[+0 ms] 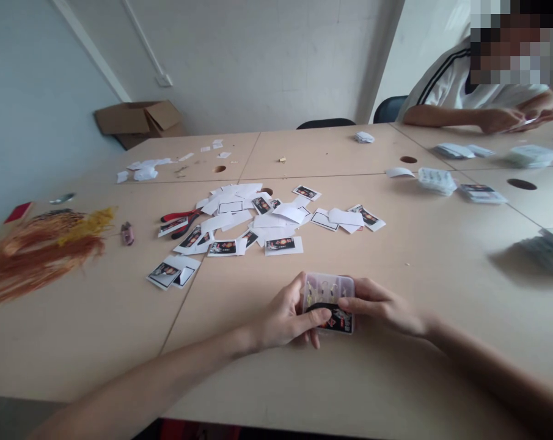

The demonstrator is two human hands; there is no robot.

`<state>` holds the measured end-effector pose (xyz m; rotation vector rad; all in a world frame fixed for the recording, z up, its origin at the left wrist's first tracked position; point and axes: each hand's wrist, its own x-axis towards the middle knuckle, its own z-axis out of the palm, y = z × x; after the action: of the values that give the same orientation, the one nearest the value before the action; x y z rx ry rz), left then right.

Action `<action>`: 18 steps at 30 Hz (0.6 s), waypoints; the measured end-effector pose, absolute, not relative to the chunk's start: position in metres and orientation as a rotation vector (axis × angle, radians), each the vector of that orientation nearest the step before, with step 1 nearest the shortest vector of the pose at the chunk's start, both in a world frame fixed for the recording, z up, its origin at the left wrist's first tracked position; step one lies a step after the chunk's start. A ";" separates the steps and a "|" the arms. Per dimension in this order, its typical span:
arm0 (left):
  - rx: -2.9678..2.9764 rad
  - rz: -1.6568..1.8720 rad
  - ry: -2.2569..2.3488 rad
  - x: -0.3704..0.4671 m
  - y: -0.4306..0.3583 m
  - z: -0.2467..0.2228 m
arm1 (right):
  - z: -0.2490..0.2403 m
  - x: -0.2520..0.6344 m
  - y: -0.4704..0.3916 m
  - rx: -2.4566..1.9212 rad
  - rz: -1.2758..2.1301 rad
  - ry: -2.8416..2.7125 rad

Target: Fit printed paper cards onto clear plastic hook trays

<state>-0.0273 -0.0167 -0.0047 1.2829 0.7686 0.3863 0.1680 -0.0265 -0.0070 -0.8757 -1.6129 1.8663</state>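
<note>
A small clear plastic box (pixel 322 287) with compartments is held between my two hands near the front of the table. Small yellowish pieces show through its upper part, and a black printed label covers its lower part. My left hand (pixel 294 315) grips the box from the left, its thumb lying on the label and its fingers underneath. From the right, my right hand (pixel 379 305) holds the other edge, with fingertips on the label's upper right. Beyond the box lies a loose heap of white and black printed cards (pixel 269 223).
Red-handled pliers (pixel 182 220) lie left of the cards. Orange and yellow strands (pixel 51 244) and a pink tool (pixel 128 234) are farther left. Stacked boxes (pixel 436 181) stand at right. A person (pixel 459 85) sits across the table (pixel 239 373). A cardboard box (pixel 139 122) is behind.
</note>
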 end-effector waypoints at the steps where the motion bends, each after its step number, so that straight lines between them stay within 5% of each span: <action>1: 1.287 0.379 0.760 -0.028 -0.017 -0.005 | -0.008 0.169 -0.026 -0.868 1.873 -1.615; 18: 1.289 0.367 0.689 -0.028 -0.019 -0.004 | -0.008 0.171 -0.024 -0.804 1.936 -1.626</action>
<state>-0.0282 -0.0190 -0.0045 1.2894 0.6885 0.3665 0.1713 -0.0236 -0.0085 -0.8037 -1.6265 1.9357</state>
